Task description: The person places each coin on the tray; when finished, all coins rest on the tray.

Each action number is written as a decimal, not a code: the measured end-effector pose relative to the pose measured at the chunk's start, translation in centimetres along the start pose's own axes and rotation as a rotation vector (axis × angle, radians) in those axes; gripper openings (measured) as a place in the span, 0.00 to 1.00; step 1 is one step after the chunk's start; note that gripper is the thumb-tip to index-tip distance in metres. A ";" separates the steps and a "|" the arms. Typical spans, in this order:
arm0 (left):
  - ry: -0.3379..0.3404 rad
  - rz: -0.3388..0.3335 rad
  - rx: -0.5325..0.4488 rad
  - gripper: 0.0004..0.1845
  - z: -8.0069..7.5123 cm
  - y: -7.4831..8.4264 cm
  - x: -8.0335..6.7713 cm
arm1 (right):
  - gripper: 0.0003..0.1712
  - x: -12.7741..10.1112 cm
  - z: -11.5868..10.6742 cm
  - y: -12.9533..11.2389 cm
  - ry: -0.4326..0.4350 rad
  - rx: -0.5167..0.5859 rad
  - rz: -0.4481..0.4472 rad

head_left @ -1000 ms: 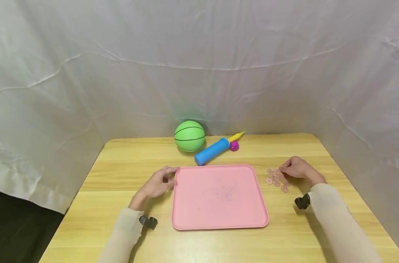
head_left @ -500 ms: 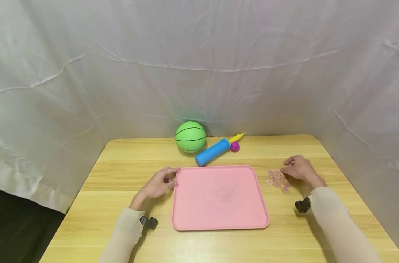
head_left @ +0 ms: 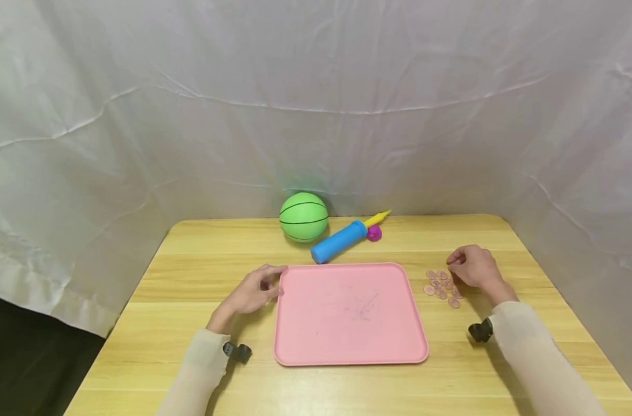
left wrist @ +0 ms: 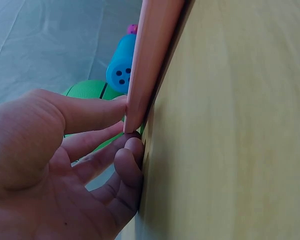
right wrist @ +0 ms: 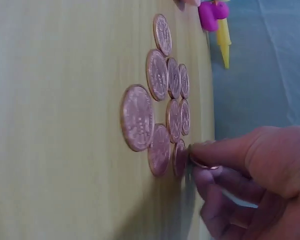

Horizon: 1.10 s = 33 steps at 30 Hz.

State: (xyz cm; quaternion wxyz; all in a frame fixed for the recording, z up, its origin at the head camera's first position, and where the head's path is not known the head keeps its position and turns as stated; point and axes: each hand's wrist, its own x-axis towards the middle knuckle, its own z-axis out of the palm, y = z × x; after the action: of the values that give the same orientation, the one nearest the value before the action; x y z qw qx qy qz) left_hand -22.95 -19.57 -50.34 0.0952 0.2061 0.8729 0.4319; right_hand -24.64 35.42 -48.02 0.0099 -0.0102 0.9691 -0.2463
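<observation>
Pale wooden surface (head_left: 201, 260) under draped white sheets (head_left: 139, 115), no readable writing, left hand (head_left: 253, 293) fingers gripping pink tray (head_left: 347, 341) edge, right hand (head_left: 474, 267) pinching a coin (right wrist: 204, 165) beside coins (head_left: 440, 284)

No readable text, label, brand or number anywhere. Faint relief on the coins (right wrist: 160, 105) near the desk's right edge, too blurred to read; only stray scribbles on the tray (head_left: 305, 341).
</observation>
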 end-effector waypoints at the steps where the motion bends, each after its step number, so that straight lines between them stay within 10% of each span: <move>1: 0.000 0.003 0.000 0.30 0.0 0.0 0.0 | 0.07 -0.1 0.1 0.0 0.012 -0.002 -0.006; 7: 0.008 0.002 0.018 0.30 0.1 0.2 -0.1 | 0.10 -1.0 0.6 -1.8 0.072 0.064 -0.045; 33: 0.012 -0.007 -0.010 0.30 0.0 0.1 0.0 | 0.10 -3.2 8.0 -15.9 -0.160 0.376 -0.192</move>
State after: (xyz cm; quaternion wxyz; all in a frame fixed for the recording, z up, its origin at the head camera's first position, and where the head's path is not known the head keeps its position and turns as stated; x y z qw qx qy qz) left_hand -22.97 -19.53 -50.26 0.0927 0.2001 0.8720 0.4371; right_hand -21.03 17.71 -47.41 0.0649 -0.1197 0.8968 -0.4209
